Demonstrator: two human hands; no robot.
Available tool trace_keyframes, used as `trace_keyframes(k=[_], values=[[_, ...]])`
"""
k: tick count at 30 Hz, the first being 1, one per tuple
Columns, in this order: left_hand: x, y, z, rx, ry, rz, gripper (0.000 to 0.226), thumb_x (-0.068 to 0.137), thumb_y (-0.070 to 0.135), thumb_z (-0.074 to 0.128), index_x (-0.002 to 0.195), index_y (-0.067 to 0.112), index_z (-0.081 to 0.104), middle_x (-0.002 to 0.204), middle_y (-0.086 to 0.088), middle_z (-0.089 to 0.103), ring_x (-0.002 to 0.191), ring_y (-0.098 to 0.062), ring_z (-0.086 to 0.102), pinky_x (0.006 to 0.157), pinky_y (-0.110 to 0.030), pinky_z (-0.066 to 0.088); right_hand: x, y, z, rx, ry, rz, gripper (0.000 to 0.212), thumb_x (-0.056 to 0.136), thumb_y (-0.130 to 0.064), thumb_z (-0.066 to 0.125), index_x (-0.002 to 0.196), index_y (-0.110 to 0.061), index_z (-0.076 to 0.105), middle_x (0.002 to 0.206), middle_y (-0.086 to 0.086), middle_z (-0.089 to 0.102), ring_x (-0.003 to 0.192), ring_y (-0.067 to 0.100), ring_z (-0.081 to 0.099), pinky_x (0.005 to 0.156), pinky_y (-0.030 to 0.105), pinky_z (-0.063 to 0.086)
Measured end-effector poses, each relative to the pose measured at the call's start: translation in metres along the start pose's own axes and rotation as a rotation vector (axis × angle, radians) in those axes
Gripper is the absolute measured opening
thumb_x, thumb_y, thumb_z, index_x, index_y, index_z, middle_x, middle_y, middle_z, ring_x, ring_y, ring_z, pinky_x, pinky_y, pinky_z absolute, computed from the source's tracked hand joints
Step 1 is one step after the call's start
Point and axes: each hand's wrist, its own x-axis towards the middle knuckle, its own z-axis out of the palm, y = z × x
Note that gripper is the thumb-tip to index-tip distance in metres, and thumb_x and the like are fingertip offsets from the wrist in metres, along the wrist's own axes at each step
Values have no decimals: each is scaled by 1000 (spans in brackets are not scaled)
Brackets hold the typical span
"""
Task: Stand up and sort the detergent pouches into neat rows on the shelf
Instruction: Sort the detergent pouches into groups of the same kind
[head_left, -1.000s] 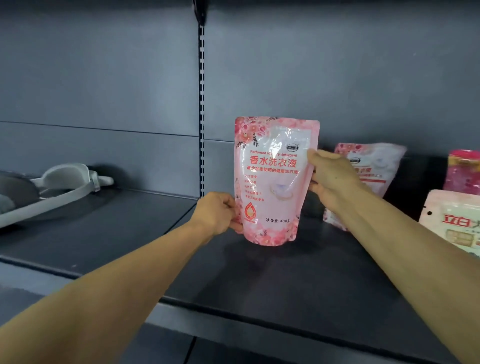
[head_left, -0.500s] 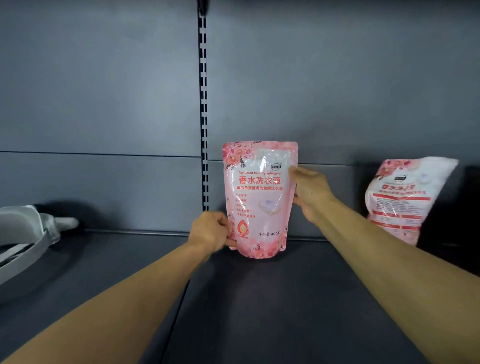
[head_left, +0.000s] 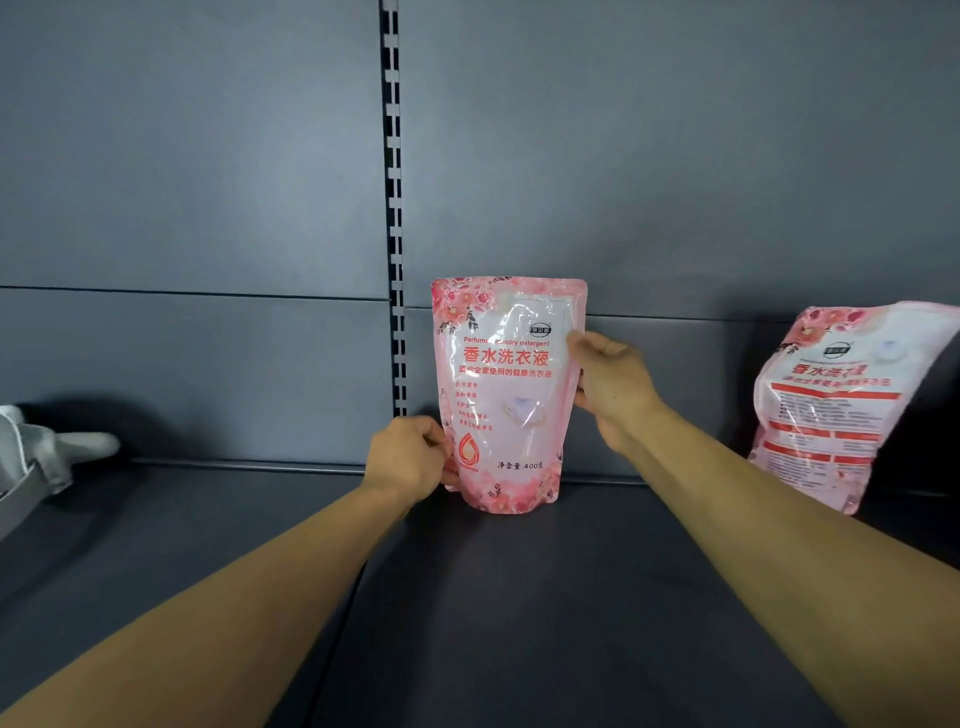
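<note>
1. Left hand (head_left: 410, 457) pinches pouch (head_left: 506, 395) at its lower left edge.
2. Right hand (head_left: 613, 384) grips its right edge, higher up.
3. Pouch upright between both hands, bottom on shelf (head_left: 519, 623).
4. Second pouch (head_left: 841, 405) leans right of grip.

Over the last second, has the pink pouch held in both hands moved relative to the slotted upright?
Yes. The pink pouch has gone back toward the rear panel, beside the slotted upright, and now appears to stand on the shelf, left hand and right hand on it.

Held pouch (head_left: 506, 400): pink, rose print, red lettering. Second pouch (head_left: 841, 410): seemingly same pink. Shelf (head_left: 519, 623): dark grey.
</note>
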Motion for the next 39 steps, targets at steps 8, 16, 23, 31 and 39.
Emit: trace_keyframes(k=[8, 16, 23, 31, 39], values=[[-6, 1, 4, -43, 18, -11, 18, 93, 6, 54, 76, 10, 58, 76, -8, 71, 58, -15, 70, 39, -12, 46, -1, 1, -8, -18, -55, -44, 23, 98, -19, 46, 91, -21, 68, 103, 3, 71, 99, 22, 67, 95, 40, 51], [-15, 5, 2, -41, -4, -39, 14, 94, 12, 54, 81, 12, 59, 79, -5, 71, 65, -15, 70, 38, -13, 46, -7, -2, -9, -77, -72, -43, 23, 97, -14, 45, 90, -20, 67, 100, 2, 71, 99, 23, 67, 95, 41, 51], [-34, 14, -6, 146, 68, -10, 37, 88, 28, 63, 116, 12, 46, 105, -6, 63, 86, -22, 66, 73, -34, 57, -19, -12, -25, -188, -118, -78, 19, 94, -11, 48, 110, -16, 57, 110, 5, 66, 107, 24, 61, 95, 38, 49], [-71, 65, 12, 151, 50, 384, 26, 87, 17, 63, 102, 23, 43, 99, 4, 54, 86, -15, 57, 74, -37, 53, -52, -72, -106, -562, 115, -412, 29, 88, -1, 54, 115, -10, 56, 103, 3, 62, 96, 16, 60, 85, 24, 48], [-79, 118, 103, 125, -233, 416, 47, 85, 22, 66, 126, 17, 44, 126, -4, 52, 108, -19, 57, 96, -33, 46, -22, -118, -188, -1464, 114, -144, 56, 84, -5, 61, 136, -14, 41, 134, 12, 49, 118, 29, 51, 91, 32, 44]])
